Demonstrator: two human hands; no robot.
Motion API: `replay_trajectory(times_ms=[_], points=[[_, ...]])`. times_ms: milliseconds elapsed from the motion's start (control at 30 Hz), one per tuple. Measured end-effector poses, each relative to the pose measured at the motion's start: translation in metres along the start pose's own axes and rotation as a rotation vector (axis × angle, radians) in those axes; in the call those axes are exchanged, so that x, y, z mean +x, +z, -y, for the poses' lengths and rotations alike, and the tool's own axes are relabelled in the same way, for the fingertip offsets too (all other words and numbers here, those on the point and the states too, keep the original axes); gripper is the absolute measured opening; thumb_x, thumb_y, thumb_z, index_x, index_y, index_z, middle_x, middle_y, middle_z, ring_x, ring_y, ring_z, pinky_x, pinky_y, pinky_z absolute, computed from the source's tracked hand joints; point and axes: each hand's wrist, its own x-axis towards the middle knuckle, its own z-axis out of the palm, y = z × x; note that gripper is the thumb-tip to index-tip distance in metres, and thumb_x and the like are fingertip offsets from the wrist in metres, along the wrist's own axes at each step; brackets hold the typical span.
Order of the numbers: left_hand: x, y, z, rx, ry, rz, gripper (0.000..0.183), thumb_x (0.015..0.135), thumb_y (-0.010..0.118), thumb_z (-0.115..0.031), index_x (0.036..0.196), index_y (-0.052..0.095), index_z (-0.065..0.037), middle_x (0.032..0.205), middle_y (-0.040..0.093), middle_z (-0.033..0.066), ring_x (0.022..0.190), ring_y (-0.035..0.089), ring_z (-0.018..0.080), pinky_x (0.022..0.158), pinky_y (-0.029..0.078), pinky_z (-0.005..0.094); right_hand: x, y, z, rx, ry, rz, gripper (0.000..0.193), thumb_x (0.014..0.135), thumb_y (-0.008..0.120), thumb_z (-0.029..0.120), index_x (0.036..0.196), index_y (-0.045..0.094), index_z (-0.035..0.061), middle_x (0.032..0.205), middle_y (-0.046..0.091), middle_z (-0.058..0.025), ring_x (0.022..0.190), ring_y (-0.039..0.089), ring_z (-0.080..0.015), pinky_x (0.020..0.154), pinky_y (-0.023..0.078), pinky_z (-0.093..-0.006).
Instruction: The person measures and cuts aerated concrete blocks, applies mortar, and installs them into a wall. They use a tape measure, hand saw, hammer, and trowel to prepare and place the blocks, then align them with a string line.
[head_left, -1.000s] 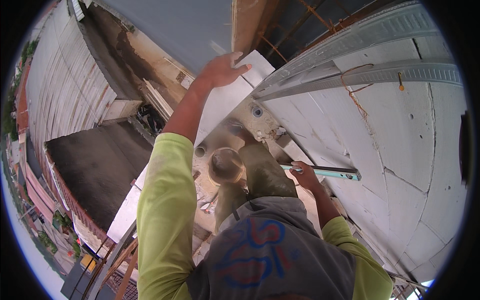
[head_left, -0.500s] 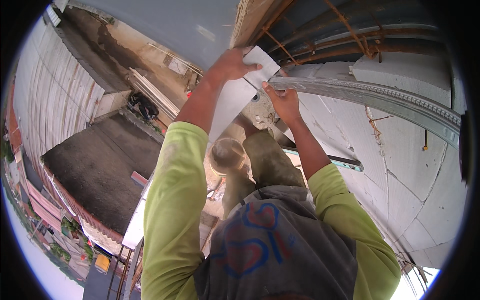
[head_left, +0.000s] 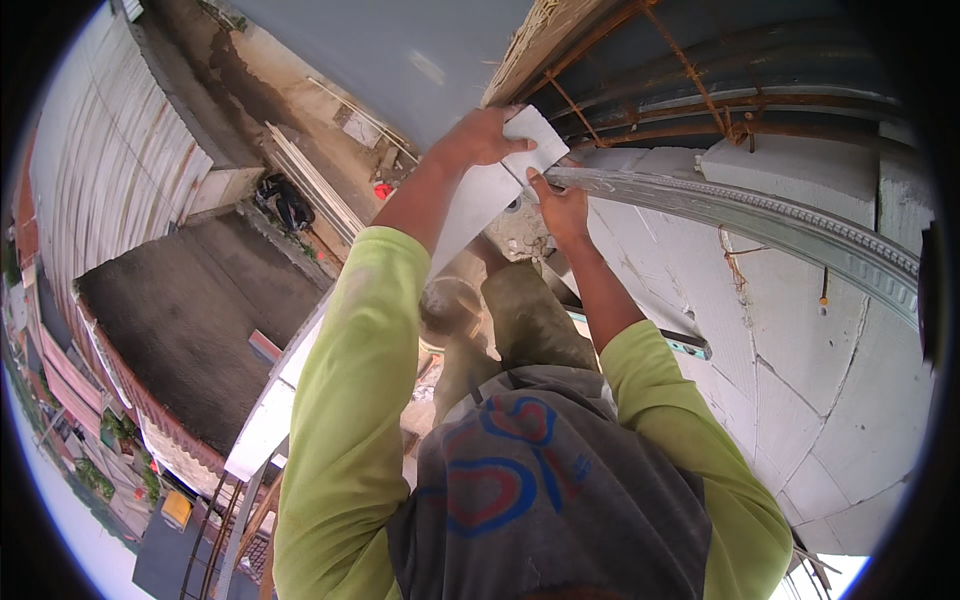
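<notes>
A small white block piece [head_left: 536, 138] rests at the top of a longer white block [head_left: 480, 205], a thin dark line between them. My left hand [head_left: 476, 138] is closed over the small piece, its thumb laid across the face. Just below and to the right, my right hand [head_left: 563, 208] grips the end of a long grey metal strip [head_left: 720, 200] with a ridged edge. Its thumb tip touches the white piece's lower edge; the other fingers are mostly hidden behind the strip. The strip runs to the far right.
A white block wall [head_left: 800, 400] stands at right, with a spirit level [head_left: 690, 345] low beside it. Rusty rebar [head_left: 690, 65] crosses the upper right near a wooden board [head_left: 545, 45]. A round bucket [head_left: 450, 305] sits below. At left lies a lower flat roof [head_left: 200, 330].
The view has shifted slightly, so hands and blocks appear a little lower and the left hand farther right. Both hands keep their grip, and the block pieces stay together.
</notes>
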Motion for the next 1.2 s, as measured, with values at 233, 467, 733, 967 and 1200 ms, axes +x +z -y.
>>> replay_trajectory(times_ms=[233, 467, 733, 967, 1200], points=[[-0.007, 0.006, -0.01, 0.029, -0.085, -0.068, 0.093, 0.089, 0.082, -0.058, 0.161, 0.052, -0.007, 0.152, 0.064, 0.0223, 0.141, 0.06, 0.04, 0.118, 0.048, 0.0453, 0.004, -0.011, 0.01, -0.062, 0.118, 0.046, 0.08, 0.095, 0.085, 0.034, 0.159, 0.042, 0.0139, 0.14, 0.064, -0.0099, 0.12, 0.068, -0.0247, 0.085, 0.061, -0.0439], [-0.105, 0.065, -0.041, -0.022, -0.074, -0.872, 0.055, 0.1, 0.07, -0.033, 0.15, 0.062, -0.01, 0.154, 0.063, 0.0132, 0.146, 0.057, 0.0332, 0.129, 0.034, 0.0578, 0.005, -0.005, 0.025, -0.022, 0.112, 0.116, 0.094, 0.095, 0.084, 0.031, 0.169, 0.027, 0.03, 0.149, 0.059, -0.0104, 0.123, 0.066, -0.0326, 0.089, 0.055, -0.0486], [-0.457, 0.277, 0.033, 0.049, -0.325, -1.017, 0.04, 0.098, 0.074, -0.03, 0.134, 0.07, -0.015, 0.135, 0.072, 0.0109, 0.129, 0.066, 0.0318, 0.111, 0.051, 0.0474, 0.001, -0.005, 0.008, 0.027, 0.151, 0.068, 0.107, 0.087, 0.092, 0.036, 0.163, 0.019, 0.0214, 0.162, 0.047, -0.0131, 0.128, 0.067, -0.0374, 0.097, 0.06, -0.0495], [-0.698, 0.607, 0.032, -0.637, -2.066, -1.4, 0.052, 0.098, 0.065, -0.034, 0.142, 0.065, -0.006, 0.125, 0.075, 0.0284, 0.12, 0.071, 0.0452, 0.104, 0.056, 0.0541, -0.026, -0.018, -0.018, -0.073, 0.089, 0.079, 0.126, 0.076, 0.095, 0.061, 0.165, 0.025, 0.0065, 0.157, 0.046, -0.0198, 0.125, 0.064, -0.0406, 0.098, 0.059, -0.0524], [-0.544, 0.826, -0.1, -1.201, -1.886, -1.247, 0.048, 0.083, 0.074, -0.029, 0.123, 0.078, -0.003, 0.123, 0.077, 0.024, 0.12, 0.073, 0.0413, 0.102, 0.058, 0.0475, -0.037, 0.058, -0.103, -1.18, -0.925, 1.282, 0.029, 0.094, 0.071, 0.011, 0.122, 0.074, 0.0017, 0.082, 0.074, -0.0159, 0.089, 0.075, -0.0278, 0.084, 0.058, -0.0404]])
